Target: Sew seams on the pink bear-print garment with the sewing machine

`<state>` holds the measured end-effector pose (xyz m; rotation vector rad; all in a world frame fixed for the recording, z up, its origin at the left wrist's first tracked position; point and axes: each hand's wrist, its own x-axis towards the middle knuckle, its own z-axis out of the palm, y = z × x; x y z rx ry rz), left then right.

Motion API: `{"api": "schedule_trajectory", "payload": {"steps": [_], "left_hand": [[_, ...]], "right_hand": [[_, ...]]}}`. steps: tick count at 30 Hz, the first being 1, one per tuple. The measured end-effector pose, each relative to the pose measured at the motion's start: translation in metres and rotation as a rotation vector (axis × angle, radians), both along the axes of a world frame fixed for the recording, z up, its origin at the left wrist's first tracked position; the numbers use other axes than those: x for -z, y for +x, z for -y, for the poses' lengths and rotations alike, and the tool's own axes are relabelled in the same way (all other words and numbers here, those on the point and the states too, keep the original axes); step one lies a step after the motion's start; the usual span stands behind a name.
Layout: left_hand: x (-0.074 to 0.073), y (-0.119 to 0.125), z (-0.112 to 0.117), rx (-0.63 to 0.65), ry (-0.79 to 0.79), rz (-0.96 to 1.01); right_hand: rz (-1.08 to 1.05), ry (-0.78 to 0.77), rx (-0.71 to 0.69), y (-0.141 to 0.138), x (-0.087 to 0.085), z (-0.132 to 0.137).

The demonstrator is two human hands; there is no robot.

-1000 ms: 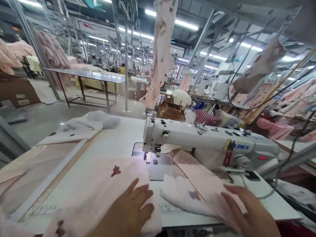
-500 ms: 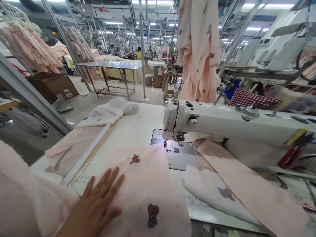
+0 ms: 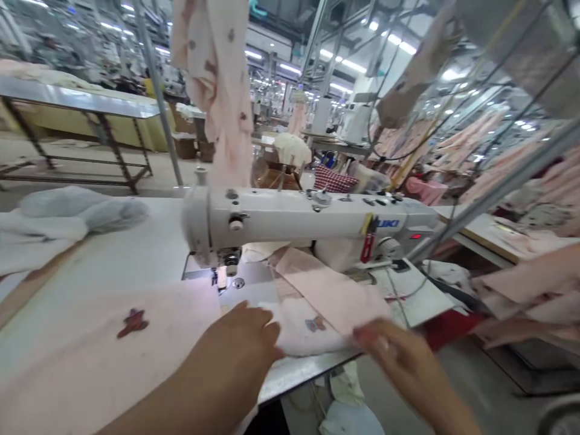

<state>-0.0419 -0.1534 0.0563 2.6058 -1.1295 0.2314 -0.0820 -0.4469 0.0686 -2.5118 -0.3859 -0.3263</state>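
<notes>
A pale pink fabric panel (image 3: 90, 356) with a brown bear print lies on the sewing table, its edge at the needle of the white sewing machine (image 3: 290, 220). My left hand (image 3: 231, 356) reaches across its right side, fingers curled down by a white fabric piece (image 3: 296, 335) with a bear print; what they hold, if anything, is hidden. At the table's front edge, my right hand (image 3: 403, 356) pinches the near end of a plain pink fabric strip (image 3: 335, 293), which lies partly over the white piece. The right hand is somewhat blurred.
Red-handled snips (image 3: 368, 241) are held on the machine's front. Crumpled whitish fabric (image 3: 81, 211) rests at the table's left. Printed pink cloth (image 3: 222, 78) hangs behind the machine, and a metal post (image 3: 502, 193) slants at right.
The view has swung right. My left hand has gone from lying flat on the pink panel to curled fingers beside the white piece. My right hand has come into view at the pink strip.
</notes>
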Motion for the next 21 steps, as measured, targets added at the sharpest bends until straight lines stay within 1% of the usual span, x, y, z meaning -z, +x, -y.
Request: {"api": "schedule_trajectory", "payload": {"steps": [1, 2, 3, 4, 5, 7, 10, 12, 13, 15, 17, 19, 21], "left_hand": [[-0.014, 0.011, 0.028, 0.054, -0.043, -0.036], [-0.025, 0.023, 0.053, 0.083, -0.103, -0.051], [-0.031, 0.035, 0.075, 0.094, -0.147, -0.062], [-0.032, 0.047, 0.093, 0.105, -0.182, -0.054], [-0.030, 0.058, 0.108, 0.115, -0.211, -0.042], [-0.019, 0.075, 0.129, 0.145, -0.250, -0.017], [-0.002, 0.090, 0.143, 0.183, -0.295, -0.011], [0.000, 0.090, 0.142, 0.187, -0.315, -0.017], [-0.004, 0.088, 0.138, 0.197, -0.318, -0.029], [-0.017, 0.081, 0.125, 0.230, -0.313, -0.064], [-0.035, 0.071, 0.103, 0.268, -0.293, -0.125], [-0.050, 0.059, 0.077, 0.292, -0.288, -0.236], [-0.056, 0.047, 0.048, 0.308, -0.327, -0.404]], "right_hand": [[0.082, -0.059, 0.109, 0.015, -0.008, 0.011], [0.149, -0.104, 0.204, 0.031, -0.013, 0.021], [0.153, -0.133, 0.251, 0.045, -0.017, 0.029], [0.137, -0.162, 0.272, 0.057, -0.019, 0.036], [0.129, -0.181, 0.286, 0.065, -0.019, 0.040], [0.138, -0.195, 0.298, 0.074, -0.016, 0.042], [0.162, -0.156, 0.220, 0.069, -0.013, 0.034], [0.174, -0.088, 0.138, 0.059, -0.018, 0.026], [0.184, -0.042, 0.096, 0.054, -0.023, 0.023], [0.209, 0.059, 0.005, 0.044, -0.038, 0.017], [0.223, 0.151, -0.091, 0.036, -0.058, 0.014], [0.213, 0.225, -0.168, 0.028, -0.081, 0.013], [0.182, 0.282, -0.237, 0.018, -0.104, 0.012]]}}
